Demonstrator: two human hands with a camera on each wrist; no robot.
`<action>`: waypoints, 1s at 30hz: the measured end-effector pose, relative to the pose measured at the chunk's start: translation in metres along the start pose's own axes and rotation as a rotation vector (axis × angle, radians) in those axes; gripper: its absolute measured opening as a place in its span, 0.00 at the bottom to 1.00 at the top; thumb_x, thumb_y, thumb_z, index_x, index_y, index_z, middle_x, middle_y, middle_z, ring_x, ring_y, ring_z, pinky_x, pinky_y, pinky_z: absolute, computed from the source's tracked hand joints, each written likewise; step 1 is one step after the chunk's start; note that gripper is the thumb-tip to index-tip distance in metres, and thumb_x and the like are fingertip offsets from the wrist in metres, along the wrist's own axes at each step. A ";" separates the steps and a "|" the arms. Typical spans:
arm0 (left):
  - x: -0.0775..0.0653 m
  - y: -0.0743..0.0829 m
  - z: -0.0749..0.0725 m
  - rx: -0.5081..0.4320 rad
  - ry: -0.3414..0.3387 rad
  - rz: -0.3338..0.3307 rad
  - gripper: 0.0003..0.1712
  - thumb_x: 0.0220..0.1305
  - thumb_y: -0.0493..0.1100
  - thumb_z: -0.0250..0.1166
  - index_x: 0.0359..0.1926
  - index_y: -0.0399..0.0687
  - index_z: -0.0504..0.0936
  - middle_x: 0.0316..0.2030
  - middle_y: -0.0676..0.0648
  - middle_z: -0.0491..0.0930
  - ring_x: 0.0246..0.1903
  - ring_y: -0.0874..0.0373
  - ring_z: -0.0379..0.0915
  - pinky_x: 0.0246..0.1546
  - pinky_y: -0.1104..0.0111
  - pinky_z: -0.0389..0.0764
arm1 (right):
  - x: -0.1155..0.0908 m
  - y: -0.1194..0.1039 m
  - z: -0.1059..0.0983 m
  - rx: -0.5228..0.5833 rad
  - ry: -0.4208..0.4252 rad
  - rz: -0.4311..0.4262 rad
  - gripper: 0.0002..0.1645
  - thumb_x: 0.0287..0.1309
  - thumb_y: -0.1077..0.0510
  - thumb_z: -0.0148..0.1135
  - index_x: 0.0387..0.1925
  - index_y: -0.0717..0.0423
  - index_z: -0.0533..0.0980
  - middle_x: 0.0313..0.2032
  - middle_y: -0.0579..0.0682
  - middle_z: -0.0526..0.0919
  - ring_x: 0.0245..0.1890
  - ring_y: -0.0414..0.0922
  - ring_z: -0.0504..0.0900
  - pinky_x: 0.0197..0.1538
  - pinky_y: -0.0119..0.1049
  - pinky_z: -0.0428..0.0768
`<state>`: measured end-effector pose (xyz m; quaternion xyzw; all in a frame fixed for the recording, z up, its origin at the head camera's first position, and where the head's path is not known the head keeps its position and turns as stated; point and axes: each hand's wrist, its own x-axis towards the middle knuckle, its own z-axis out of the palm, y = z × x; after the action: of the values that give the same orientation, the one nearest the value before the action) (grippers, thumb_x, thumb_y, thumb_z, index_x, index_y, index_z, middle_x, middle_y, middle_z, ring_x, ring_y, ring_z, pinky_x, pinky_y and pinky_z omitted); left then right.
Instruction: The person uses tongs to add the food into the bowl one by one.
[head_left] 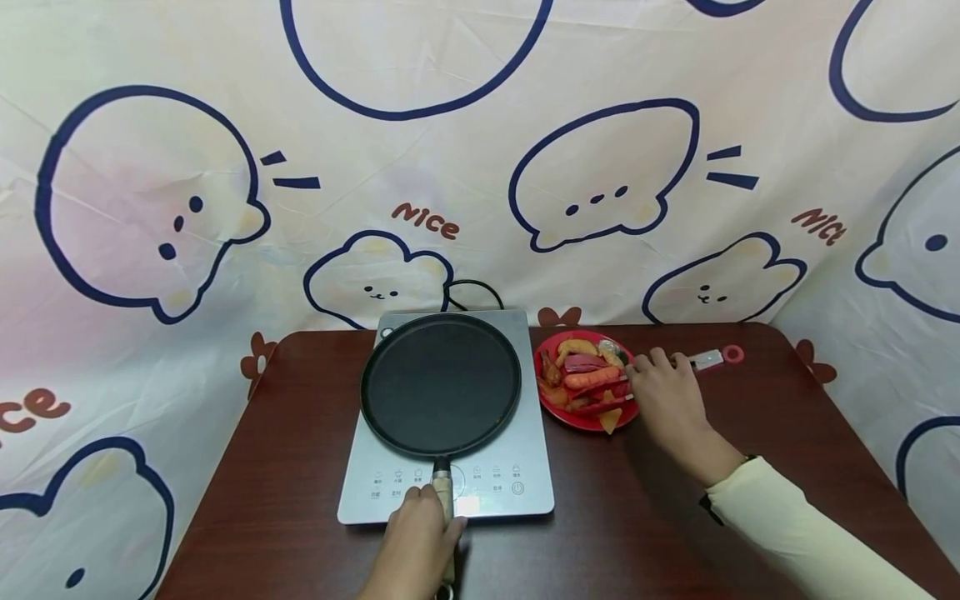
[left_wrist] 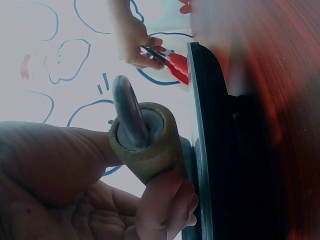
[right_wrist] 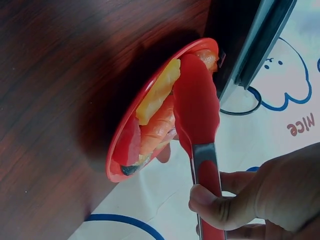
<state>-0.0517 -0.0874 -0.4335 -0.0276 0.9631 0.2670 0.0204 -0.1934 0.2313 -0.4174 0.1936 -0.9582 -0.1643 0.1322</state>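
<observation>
A flat black frying pan (head_left: 441, 385) sits on a silver induction cooker (head_left: 517, 450). My left hand (head_left: 422, 533) grips its wooden handle (left_wrist: 170, 150), the fingers wrapped around near the metal hanging loop. To the right of the cooker, my right hand (head_left: 666, 400) holds red-tipped metal tongs (right_wrist: 199, 105) with the thumb along one arm. The tongs' head reaches over a red plate (head_left: 567, 418) piled with food, among it an orange sausage (head_left: 592, 378) and a yellow piece (right_wrist: 159, 95). Whether the tips pinch any food is hidden.
Everything stands on a dark brown table (head_left: 277, 467). Behind it hangs a patterned cloth (head_left: 480, 167) with cartoon outlines, close to the table's back edge. A black cord (head_left: 491, 287) loops behind the cooker. The plate lies close to the cooker's right side.
</observation>
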 end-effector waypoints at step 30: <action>0.003 -0.001 -0.001 0.013 -0.056 -0.030 0.26 0.50 0.44 0.73 0.38 0.24 0.78 0.26 0.42 0.72 0.23 0.54 0.73 0.25 0.61 0.79 | 0.118 -0.103 -0.057 0.220 0.031 0.060 0.17 0.61 0.63 0.60 0.51 0.52 0.81 0.45 0.51 0.81 0.47 0.50 0.74 0.41 0.48 0.80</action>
<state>-0.0543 -0.0890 -0.4331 -0.0346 0.9634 0.2609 0.0515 -0.2468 0.0779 -0.3806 0.1809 -0.9735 -0.0510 0.1299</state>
